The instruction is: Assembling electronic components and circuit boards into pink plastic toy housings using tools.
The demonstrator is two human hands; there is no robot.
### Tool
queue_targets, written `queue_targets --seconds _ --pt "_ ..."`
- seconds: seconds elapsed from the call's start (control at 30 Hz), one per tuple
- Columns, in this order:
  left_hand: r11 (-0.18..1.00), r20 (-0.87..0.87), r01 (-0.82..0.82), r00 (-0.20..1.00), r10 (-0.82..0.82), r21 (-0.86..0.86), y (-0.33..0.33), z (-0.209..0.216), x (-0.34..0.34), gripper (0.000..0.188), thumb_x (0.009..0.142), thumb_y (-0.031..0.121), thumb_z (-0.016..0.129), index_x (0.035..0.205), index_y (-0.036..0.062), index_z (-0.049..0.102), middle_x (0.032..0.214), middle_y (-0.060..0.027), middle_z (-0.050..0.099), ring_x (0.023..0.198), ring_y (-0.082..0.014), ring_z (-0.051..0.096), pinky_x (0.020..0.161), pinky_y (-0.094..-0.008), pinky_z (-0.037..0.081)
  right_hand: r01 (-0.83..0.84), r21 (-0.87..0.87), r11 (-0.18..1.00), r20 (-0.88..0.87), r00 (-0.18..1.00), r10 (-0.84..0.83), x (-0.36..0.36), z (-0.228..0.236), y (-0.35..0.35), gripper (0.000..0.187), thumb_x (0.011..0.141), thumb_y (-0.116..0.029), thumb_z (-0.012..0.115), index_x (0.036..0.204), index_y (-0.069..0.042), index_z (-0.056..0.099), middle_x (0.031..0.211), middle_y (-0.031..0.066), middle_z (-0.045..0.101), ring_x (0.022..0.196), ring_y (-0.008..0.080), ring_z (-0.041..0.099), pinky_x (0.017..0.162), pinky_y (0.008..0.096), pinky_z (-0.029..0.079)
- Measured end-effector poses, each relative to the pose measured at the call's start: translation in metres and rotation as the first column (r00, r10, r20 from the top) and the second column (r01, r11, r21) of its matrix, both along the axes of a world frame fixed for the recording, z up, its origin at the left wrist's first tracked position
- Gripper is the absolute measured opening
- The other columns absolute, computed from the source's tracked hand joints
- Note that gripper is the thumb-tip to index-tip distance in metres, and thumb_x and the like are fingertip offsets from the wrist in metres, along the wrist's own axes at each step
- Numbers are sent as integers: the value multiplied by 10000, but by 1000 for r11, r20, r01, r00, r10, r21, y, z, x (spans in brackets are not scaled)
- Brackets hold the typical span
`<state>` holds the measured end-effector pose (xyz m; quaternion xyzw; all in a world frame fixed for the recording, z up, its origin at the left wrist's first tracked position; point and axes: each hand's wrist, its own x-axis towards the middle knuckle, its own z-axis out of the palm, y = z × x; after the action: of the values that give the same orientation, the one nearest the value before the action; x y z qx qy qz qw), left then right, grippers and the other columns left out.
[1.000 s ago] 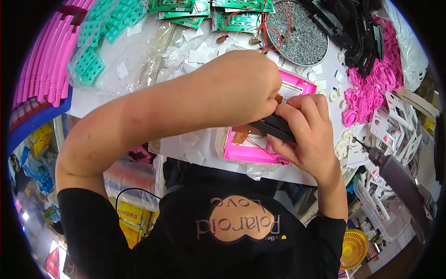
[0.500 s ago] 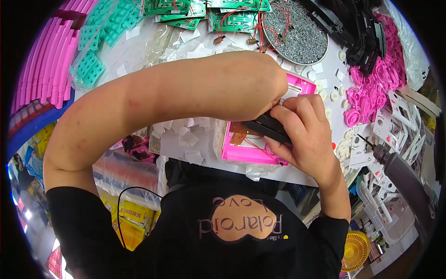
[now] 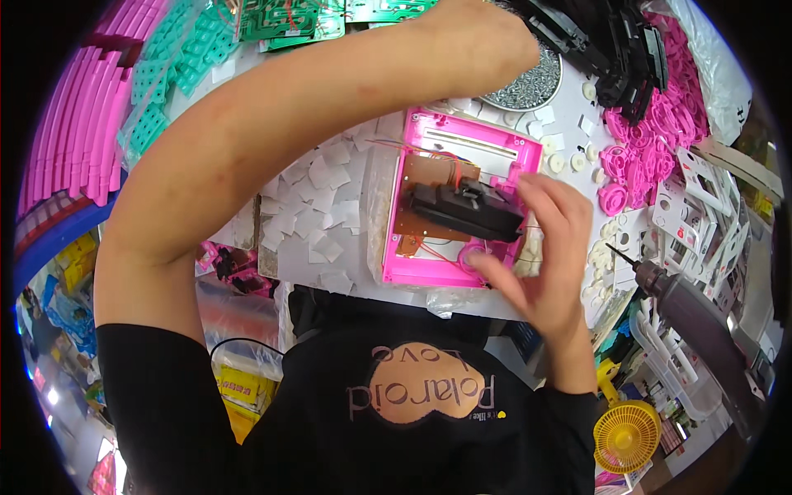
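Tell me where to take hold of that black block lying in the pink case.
Pinch the black block across its long sides near the left end, coming from above. It lies flat in the pink case; the right hand covers its right end.

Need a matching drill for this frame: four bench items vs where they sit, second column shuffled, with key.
Items:
1. pink plastic housing
2. round tray of small metal screws
3. power screwdriver with dark body
4. stack of curved pink plastic strips

Places:
A. far left of the bench
B. right edge of the bench, bit pointing toward the middle
C. centre, under the right hand
D. top, beside the reaching left hand

Pairs: 1-C, 2-D, 3-B, 4-A
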<state>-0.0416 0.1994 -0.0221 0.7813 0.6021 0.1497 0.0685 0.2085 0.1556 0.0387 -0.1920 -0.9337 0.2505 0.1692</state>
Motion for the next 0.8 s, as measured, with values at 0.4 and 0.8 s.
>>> queue_targets --seconds 0.4,0.8 --pt "998 -22 -27 999 26 -62 13 11 17 203 865 133 575 815 27 740 867 -209 736 800 -370 733 712 -484 583 -280 -362 889 -762 638 -110 82 69 59 826 839 -595 761 1430 -94 475 1156 168 635 1130 340 599 1014 530 438" --pt "988 337 -21 941 -32 154 -146 58 52 184 796 143 799 951 165 701 972 39 726 945 -184 645 1020 -482 300 -613 -626 482 -754 633 -176 -4 53 8 283 911 -262 793 1113 -210 602 692 -93 580 572 36 522 657 237 503"
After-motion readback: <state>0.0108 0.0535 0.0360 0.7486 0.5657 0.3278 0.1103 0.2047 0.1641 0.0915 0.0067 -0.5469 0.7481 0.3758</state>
